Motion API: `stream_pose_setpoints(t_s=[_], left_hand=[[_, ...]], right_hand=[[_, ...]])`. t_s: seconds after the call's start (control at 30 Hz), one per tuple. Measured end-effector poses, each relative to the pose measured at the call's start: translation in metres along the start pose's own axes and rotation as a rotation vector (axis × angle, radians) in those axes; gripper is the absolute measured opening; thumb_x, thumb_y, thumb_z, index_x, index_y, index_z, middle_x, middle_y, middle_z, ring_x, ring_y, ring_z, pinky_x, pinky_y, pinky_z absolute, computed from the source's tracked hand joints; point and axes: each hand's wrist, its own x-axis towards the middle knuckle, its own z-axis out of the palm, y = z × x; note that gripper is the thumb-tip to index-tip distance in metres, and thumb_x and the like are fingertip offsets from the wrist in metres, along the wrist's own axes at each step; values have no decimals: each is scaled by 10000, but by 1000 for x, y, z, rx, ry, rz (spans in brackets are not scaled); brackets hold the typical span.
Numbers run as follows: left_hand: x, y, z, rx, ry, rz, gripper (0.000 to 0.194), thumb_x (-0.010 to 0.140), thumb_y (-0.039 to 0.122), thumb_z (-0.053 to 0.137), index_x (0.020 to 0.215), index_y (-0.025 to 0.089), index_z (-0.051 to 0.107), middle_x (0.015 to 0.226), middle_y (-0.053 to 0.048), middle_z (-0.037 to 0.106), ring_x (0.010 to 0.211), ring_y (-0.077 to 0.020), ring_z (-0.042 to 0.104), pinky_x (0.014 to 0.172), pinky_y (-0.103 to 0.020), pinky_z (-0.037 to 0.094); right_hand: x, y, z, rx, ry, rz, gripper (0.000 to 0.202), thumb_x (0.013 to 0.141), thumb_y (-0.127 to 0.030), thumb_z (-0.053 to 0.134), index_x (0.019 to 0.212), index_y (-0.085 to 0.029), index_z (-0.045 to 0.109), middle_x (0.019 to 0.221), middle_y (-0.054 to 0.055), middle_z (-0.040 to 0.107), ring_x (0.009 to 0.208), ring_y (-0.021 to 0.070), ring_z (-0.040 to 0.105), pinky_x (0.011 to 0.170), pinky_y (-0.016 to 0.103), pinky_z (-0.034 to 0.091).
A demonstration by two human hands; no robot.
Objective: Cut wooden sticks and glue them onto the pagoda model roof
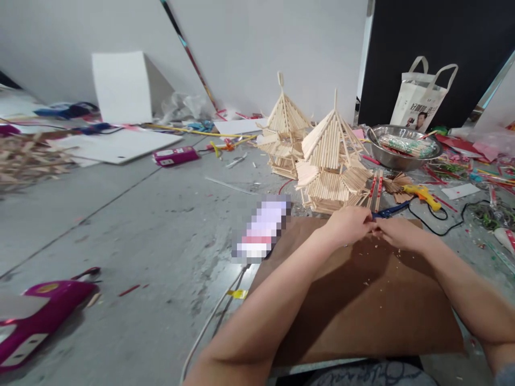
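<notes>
Floor (161, 230) bears stick pavilion (333, 187) beyond left grip (351, 224)

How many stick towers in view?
2. The front tower stands just beyond the left hand; the rear tower is behind it, to its left, partly hidden by it. No others show.
</notes>
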Motion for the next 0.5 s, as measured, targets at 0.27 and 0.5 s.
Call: stream_pose_setpoints(t_s=[0.27, 0.5], left_hand=[[-3, 10, -20, -136, 57, 4, 302, 722, 182, 554, 434, 183, 467, 400, 24, 427, 401, -80, 327, 469, -214, 224], [9, 2, -30, -578, 409, -155, 217, 766, 301, 547, 609, 158, 591, 390, 61, 390, 376, -50, 315, 424, -189, 235]], right_hand=[[-1, 3, -62, 303, 494, -123, 121, 844, -293, 433, 825, -202, 510, 735, 8, 599, 659, 133, 540, 635, 265, 396], [42, -12, -88, 664, 891, -20, 185, 774, -328, 531, 901, -202, 482, 867, 24, 583, 513, 73, 496, 457, 235, 403]])
